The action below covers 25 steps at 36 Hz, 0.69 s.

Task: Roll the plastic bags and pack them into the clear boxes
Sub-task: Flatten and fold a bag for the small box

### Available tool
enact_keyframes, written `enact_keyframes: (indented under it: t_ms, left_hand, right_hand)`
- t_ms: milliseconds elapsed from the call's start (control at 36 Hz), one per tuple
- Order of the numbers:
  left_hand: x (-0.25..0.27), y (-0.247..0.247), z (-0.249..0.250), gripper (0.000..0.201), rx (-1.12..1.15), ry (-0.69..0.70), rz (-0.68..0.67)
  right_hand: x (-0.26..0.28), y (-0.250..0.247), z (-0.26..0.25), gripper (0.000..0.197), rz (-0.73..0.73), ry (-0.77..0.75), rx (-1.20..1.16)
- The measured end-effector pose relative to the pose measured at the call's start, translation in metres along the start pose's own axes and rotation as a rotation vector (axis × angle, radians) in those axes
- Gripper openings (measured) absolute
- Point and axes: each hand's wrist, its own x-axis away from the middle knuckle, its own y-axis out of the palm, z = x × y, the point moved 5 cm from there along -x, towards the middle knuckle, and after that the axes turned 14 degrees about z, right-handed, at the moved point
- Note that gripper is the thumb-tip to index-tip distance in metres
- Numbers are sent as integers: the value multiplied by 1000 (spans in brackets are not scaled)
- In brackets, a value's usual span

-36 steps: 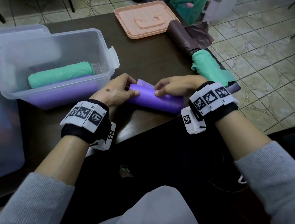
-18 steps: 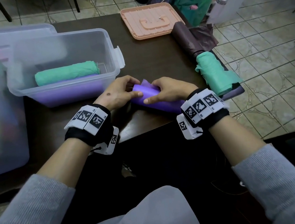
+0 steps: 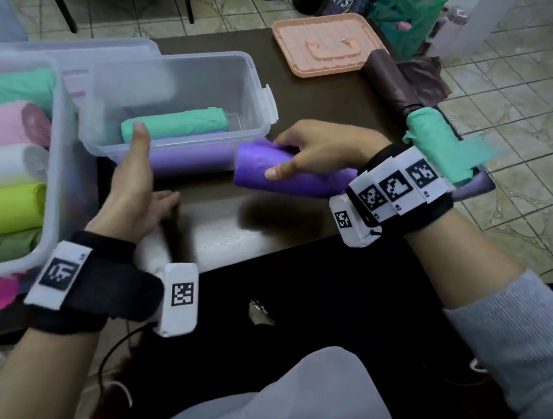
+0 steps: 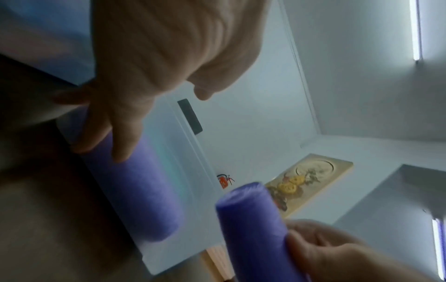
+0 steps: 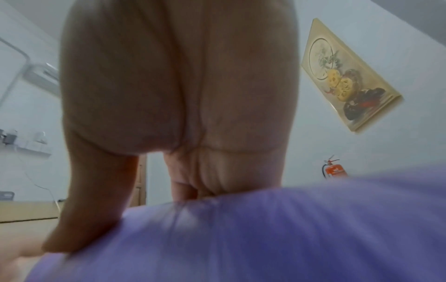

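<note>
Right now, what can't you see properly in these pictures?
- Right hand: in the right wrist view its palm fills the frame, hiding most of the purple roll it grips.
- Left hand: blurred in the head view; the left wrist view shows its fingers on the small clear box.
- Big clear box: cut off by the head view's left edge.

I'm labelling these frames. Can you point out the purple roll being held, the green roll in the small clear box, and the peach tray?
purple roll (image 3: 256, 166): head view, its free left end.
green roll (image 3: 186, 123): head view, mid-length.
peach tray (image 3: 295, 54): head view, left rim.
</note>
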Motion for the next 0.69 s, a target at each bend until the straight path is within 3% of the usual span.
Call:
enact_keyframes:
  t_ms: [56,111,194,333,500,694]
  left_hand:
    - [-10,-3,11,78,111,-17,39]
    - [-17,-6,17,67,165,-20,92]
    - [-23,-7,18,47,245,18,129]
    - [-9,-9,8,30,384,56,99]
    - [0,-16,-8,45,417,113,88]
    - [6,-20,-14,47,422,145,105]
  right_hand:
    - [-7,-11,-16,41,19,-57,14]
    - [-14,-21,-31,43,46,-101,36]
    - [-27,-35,-52,43,92,-137,81]
    - [-53,-44,-90,32,192,-225,176]
    - [-91,-21,-122,44,264,-295,288]
    - [-116,7,-134,46,201,-269,332]
